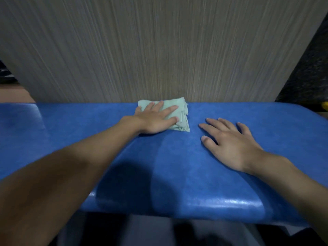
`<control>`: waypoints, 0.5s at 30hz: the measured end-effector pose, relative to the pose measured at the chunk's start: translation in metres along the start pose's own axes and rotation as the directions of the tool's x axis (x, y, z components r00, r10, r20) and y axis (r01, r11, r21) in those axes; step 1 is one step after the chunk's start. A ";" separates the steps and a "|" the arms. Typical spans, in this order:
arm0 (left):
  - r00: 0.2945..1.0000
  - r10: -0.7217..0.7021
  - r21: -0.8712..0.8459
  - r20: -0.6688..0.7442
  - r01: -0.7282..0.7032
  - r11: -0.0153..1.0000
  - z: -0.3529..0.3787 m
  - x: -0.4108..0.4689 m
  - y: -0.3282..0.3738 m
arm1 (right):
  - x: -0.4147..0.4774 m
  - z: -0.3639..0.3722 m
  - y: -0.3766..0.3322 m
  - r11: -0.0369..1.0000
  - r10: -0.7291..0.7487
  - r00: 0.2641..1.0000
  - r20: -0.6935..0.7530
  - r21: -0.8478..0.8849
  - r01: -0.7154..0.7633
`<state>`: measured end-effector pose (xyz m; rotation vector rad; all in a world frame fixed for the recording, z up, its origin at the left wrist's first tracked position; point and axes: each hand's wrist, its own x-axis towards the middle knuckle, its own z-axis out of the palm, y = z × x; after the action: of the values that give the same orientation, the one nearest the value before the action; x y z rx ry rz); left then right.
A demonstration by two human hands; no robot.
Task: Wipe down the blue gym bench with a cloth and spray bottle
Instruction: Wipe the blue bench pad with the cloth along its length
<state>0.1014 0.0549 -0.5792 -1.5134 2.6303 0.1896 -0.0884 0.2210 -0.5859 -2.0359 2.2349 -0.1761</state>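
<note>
We press the folded cloth flat under our left hand at the blue bench's far edge to wipe, right hand spread empty alongside, likely bracing (spray bottle out of view).

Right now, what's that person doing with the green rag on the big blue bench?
A person looks to be wiping the blue gym bench. Their left hand presses flat on a folded pale green cloth near the bench's far edge, by the wall. Their right hand rests flat on the bench beside it, holding nothing. No spray bottle is in view.
</note>
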 end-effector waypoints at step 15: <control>0.997 0.071 0.032 -0.022 -0.070 0.997 0.023 -0.101 0.014 | -0.001 -0.002 -0.001 0.999 0.007 1.000 -0.005 0.031 -0.007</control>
<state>0.1400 0.1514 -0.5859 -1.4232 2.6931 0.1368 -0.0876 0.2222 -0.5836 -2.0140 2.2275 -0.2138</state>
